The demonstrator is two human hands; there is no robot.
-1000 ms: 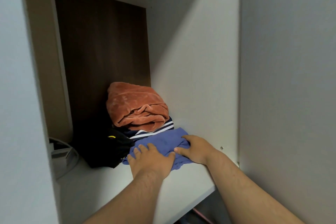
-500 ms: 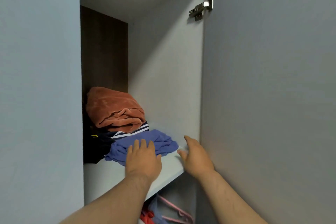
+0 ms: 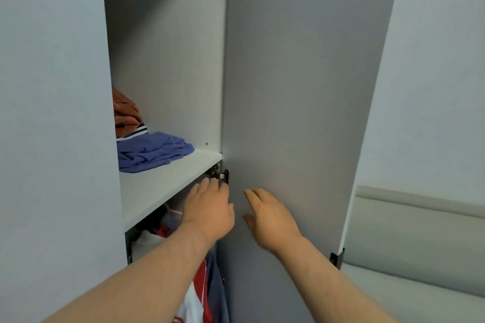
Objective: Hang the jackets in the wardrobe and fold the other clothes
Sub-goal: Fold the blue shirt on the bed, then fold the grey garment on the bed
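Head view, single frame.

- Wardrobe shelf (image 3: 168, 186): white board, centre left, seen between two open doors.
- Blue garment (image 3: 152, 152): folded, somewhat rumpled, lay on the shelf at centre left, its long axis running left to right across the frame. It touched the stack behind it.
- Stack behind: a navy-and-white striped garment (image 3: 137, 131) under a rust-coloured fleece (image 3: 125, 113), partly hidden by the left door (image 3: 52, 126).
- Hanging clothes (image 3: 199, 294): red, white and blue, below the shelf at bottom centre, with a pink hanger (image 3: 172, 211) above them.
- Right door (image 3: 294, 86): grey, open, filling the centre right. Its hinge (image 3: 221, 174) sat just under the shelf's right end.
- Left hand (image 3: 210, 208): below the shelf edge, fingers extended and slightly spread, tips just short of the hinge, holding nothing.
- Right hand (image 3: 269, 217): before the door's inner face, fingers straight and close together, empty. Contact with the door could not be judged.
- Key relation: the blue garment lay up and to the left of both hands, apart from them, the left hand being nearer. The door lay closest to the right hand, so a closing move would probably fall to it.
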